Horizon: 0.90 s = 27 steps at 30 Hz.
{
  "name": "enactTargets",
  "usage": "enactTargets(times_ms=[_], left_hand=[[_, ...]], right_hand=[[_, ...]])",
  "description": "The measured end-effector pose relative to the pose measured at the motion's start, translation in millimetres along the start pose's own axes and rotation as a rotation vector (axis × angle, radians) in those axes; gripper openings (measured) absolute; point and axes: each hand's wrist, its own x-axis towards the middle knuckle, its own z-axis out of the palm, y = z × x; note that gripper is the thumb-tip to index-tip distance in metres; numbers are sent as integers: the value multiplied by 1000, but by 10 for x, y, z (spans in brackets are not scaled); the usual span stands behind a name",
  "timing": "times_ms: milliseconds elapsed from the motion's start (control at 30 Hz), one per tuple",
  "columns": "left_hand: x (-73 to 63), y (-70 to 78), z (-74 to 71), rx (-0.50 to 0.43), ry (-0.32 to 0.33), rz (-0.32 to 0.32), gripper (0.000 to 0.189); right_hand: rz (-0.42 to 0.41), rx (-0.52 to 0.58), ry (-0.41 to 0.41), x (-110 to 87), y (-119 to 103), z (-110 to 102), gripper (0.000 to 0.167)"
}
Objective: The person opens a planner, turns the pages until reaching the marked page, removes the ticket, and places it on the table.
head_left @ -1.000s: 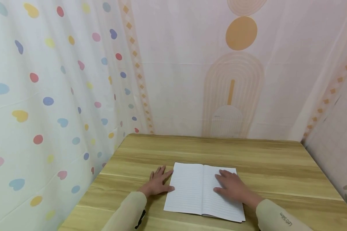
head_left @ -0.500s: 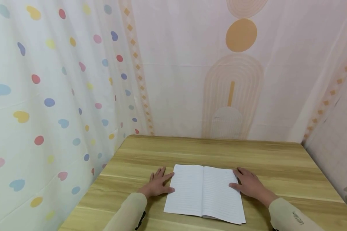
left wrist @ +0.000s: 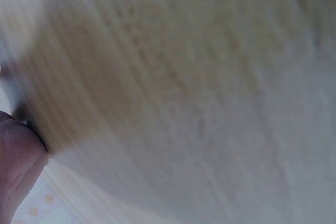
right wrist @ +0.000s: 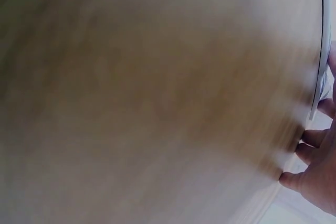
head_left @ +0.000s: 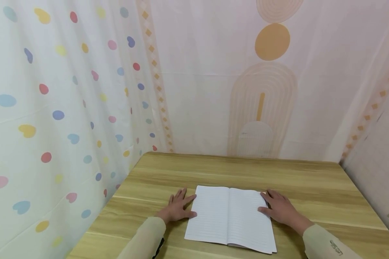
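An open notebook (head_left: 210, 216) with white lined pages lies flat in the head view, its fold running between two facing pages. Along its left edge, my left hand (head_left: 178, 208) rests with spread fingers, thumb and index fingertip touching the page edge. My right hand (head_left: 280, 208) is at the upper right edge, thumb and index fingertip on the right page and the other fingers beyond it. In the right wrist view, several fingertips of that hand (right wrist: 320, 166) touch the tabletop beside the notebook's edge (right wrist: 324, 30). Only part of my left hand (left wrist: 18, 166) shows in the left wrist view.
The notebook lies on a wood-grain table (head_left: 233, 169), near its front. Behind the table hangs a pale curtain (head_left: 197, 108) with arch patterns. A curtain with coloured dots (head_left: 68, 108) hangs along the left side.
My right hand has slid right across the right page to its outer edge, staying there for the last half second. My left hand has kept its place at the left edge.
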Motion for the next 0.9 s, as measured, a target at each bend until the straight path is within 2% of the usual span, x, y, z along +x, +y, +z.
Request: enactTargets(times_ms=[167,333,433,533,667,767,900], left_hand=[[-3,5,0,3,-4,-1,77],[6,-12,-2,11,-5,2,78],[6,-18,3,17,-9,3,78],[4,-20,10,15,-13,7,78],[-2,-8,5,11,-13,12,78],[-1,2,-1,14,-12,9,78],[6,-4,1,18,-12,4,79]], right_hand=[[-9,26,9,-11,-18,-5,64],[-40,24,73,20,-55,20,50],[-29,67,114,61,-90,28,45],[23,183,143,102,-128,17,45],[133,402,144,154,-189,-70,44],[213,569,100,185,-243,-170,49],[266,702,54,214,-305,-267,58]])
